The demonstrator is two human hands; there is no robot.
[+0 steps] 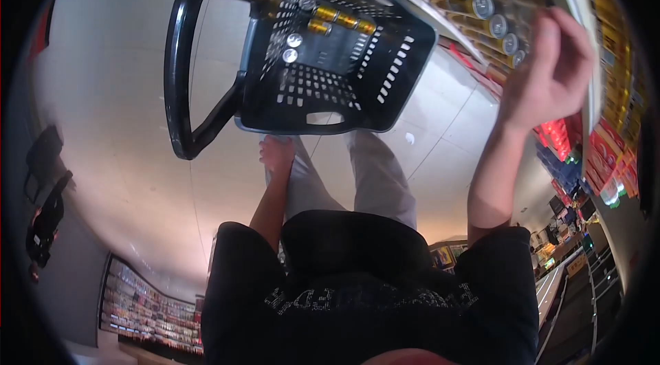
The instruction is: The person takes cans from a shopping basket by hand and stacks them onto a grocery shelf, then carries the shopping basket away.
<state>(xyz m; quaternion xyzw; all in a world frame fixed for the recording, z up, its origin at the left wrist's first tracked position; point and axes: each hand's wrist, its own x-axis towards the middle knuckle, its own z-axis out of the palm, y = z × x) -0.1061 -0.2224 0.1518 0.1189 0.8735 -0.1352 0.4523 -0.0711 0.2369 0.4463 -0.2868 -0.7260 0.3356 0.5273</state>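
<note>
My right hand (550,83) is raised beside the shelf of cans, slightly blurred, its fingers curved and apart with nothing visible between them. Nearest to it stands a row of gold cans (496,25) with silver tops. My left hand (277,154) is low, against my grey trouser leg, just under the basket's near rim. Its fingers look curled; whether they grip anything is hidden. The black shopping basket (405,83) holds several yellow cans (347,20) lying on their sides, plus others showing silver ends (294,40).
The basket's long black handle (180,69) sticks out to the left over the pale tiled floor (130,90). A shelf edge (584,42) runs along the right, with red packages (605,152) further down. Another person (45,227) is at the far left. Stocked shelves (148,306) stand behind.
</note>
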